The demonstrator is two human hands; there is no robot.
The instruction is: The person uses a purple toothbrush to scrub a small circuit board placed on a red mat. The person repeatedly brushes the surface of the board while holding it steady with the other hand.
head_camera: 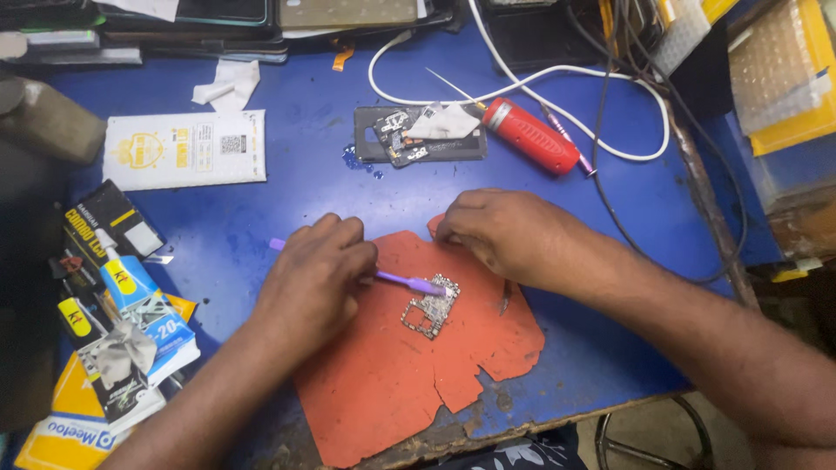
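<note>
Left hand (pixel 318 274) grips purple brush (pixel 405 281) on small bare circuit board (pixel 430 306); right hand (pixel 505 235) curled, contents unclear.

A worn blue table (pixel 261 218) with a chipped front edge fills the view; a metal stool (pixel 649 439) stands below it.
</note>
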